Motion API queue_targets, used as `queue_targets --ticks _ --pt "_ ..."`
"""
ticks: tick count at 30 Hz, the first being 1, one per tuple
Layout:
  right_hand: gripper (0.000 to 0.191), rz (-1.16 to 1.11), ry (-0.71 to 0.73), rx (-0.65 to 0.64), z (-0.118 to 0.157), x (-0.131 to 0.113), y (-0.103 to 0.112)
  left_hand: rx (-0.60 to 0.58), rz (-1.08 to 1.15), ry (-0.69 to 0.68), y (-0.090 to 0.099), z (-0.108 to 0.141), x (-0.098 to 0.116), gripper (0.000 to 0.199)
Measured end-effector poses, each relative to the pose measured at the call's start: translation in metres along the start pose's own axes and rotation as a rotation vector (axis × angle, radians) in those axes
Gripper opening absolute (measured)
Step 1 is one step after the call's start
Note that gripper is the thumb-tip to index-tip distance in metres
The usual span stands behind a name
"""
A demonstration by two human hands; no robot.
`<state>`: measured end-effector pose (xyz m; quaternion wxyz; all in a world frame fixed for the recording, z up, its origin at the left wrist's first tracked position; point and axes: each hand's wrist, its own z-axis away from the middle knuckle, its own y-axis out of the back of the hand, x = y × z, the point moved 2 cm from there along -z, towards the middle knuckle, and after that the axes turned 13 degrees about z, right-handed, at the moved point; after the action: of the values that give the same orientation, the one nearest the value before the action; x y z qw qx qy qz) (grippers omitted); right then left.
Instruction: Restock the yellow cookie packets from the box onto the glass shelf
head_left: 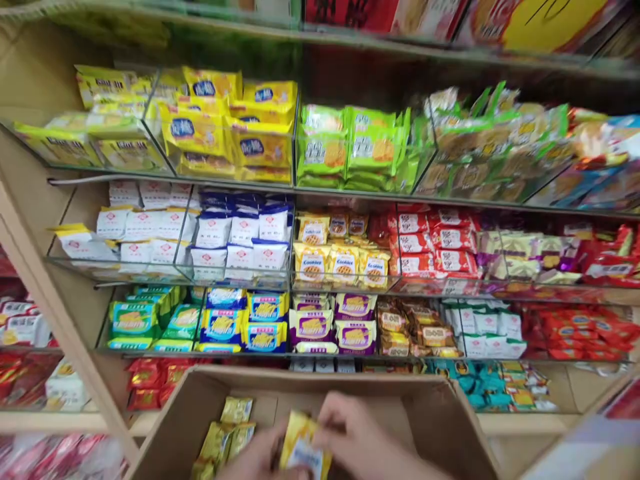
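Both hands are low in the view, over an open cardboard box (320, 383). Between them is a small yellow packet (303, 448) with white and blue print. My left hand (263, 457) has its fingers closed on the packet's left side and lower edge. My right hand (353, 430) pinches the packet at its upper right. Several gold-yellow packets (217, 440) lie in the left part of the box. On the shelf beyond, yellow Cookies packets (344, 263) stand in the middle compartment. The hands are slightly blurred.
Shelves behind the box hold rows of snacks behind clear dividers: yellow packs (200, 130), green packs (373, 143), white packs (240, 243), red packs (435, 243) and purple packs (356, 327). A wooden upright (55, 313) stands at the left.
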<state>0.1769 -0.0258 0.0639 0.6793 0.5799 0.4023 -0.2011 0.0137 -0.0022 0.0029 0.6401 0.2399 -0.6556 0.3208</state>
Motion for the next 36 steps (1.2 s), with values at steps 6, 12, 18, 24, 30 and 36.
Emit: queue_targets --ticks 6,12,18,24,30,36 --pt "0.035 -0.486 -0.165 0.116 0.000 -0.004 0.043 0.015 0.302 -0.018 -0.041 -0.014 0.069 0.036" --pt "0.026 -0.527 -0.046 0.201 0.004 -0.011 0.048 0.145 0.275 -0.104 -0.043 -0.022 0.077 0.041" --pt "0.017 -0.046 0.116 0.253 0.022 -0.025 0.061 0.156 -0.143 -0.318 -0.037 -0.016 0.085 0.041" --pt "0.022 0.718 0.442 1.057 0.015 -0.085 0.162 0.420 -1.062 -0.927 0.000 -0.014 0.141 0.043" --pt "0.026 1.436 0.083 0.871 -0.083 -0.114 0.212 0.632 -1.421 -1.039 0.045 -0.041 0.152 0.040" --pt "0.033 1.407 -0.237 0.724 -0.162 -0.110 0.235 0.659 -1.530 -0.957 0.064 -0.058 0.124 0.046"
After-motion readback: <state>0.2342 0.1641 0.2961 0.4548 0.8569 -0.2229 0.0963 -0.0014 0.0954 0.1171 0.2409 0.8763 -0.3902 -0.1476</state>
